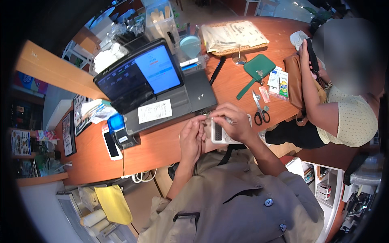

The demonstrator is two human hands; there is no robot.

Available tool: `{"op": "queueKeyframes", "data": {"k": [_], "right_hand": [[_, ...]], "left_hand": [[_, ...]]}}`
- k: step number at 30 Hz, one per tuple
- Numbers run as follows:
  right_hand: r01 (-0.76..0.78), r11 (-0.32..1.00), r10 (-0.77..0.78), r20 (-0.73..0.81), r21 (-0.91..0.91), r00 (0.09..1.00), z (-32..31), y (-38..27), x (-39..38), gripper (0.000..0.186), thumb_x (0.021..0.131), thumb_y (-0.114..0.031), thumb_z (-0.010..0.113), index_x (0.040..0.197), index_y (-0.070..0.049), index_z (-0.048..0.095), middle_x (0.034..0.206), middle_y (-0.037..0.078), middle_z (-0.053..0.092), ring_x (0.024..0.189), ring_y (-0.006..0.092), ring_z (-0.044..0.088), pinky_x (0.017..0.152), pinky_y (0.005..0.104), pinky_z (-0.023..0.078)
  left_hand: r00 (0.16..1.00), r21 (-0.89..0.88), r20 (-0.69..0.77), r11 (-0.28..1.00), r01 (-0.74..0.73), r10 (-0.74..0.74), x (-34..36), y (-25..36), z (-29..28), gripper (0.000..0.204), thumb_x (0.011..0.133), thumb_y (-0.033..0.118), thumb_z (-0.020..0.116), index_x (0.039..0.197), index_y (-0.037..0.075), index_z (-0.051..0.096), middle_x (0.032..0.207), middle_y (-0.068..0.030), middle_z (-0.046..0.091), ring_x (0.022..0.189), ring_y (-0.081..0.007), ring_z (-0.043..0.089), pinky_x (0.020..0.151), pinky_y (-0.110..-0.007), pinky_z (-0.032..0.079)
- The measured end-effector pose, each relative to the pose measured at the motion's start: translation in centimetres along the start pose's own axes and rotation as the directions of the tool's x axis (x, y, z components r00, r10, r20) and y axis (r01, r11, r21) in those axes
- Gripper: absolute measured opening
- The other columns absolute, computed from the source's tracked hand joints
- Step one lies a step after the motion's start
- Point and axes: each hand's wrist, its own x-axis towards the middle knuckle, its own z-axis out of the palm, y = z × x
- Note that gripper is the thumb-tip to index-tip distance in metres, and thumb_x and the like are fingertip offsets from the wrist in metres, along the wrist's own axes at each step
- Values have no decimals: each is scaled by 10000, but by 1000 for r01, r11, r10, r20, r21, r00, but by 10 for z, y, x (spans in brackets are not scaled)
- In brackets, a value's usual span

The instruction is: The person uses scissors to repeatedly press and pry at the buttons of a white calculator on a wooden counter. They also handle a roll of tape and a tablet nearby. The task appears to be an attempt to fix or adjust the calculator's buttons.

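My left hand and my right hand come together at the counter's near edge, their fingertips almost touching. Both are curled into a pinch, and whatever they hold is too small to make out. Below the right hand is a small white tray with a dark, textured insert, partly hidden by that hand. Just beyond my fingers stands a black box-like base in front of a tablet with a lit screen. A paper receipt lies on it.
To the right lie scissors, a green pouch and small packets. A person with a brown bag sits there. A phone and blue-topped device are at left; a basket stands farther back.
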Motion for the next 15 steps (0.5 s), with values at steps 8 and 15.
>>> {"op": "queueKeyframes", "data": {"k": [8, 15], "right_hand": [[-8, 1000, 10, -65, 30, 998, 16, -11, -15, 176, 838, -6, 809, 1011, -15, 777, 931, 117, 709, 814, 214, 703, 714, 313, 563], [-133, 985, 148, -132, 114, 980, 15, -14, -17, 191, 839, -26, 827, 1024, -3, 786, 903, 93, 719, 768, 162, 677, 674, 301, 539]], "left_hand": [[992, -258, 114, 966, -22, 54, 16, 1, 9, 348, 1010, 20, 666, 1322, 11, 514, 895, -30, 587, 817, -110, 586, 741, -264, 520], [968, -96, 114, 972, -215, 225, 24, -5, 24, 506, 922, -28, 758, 1354, -7, 496, 754, -21, 614, 687, -96, 619, 642, -215, 520]]}}
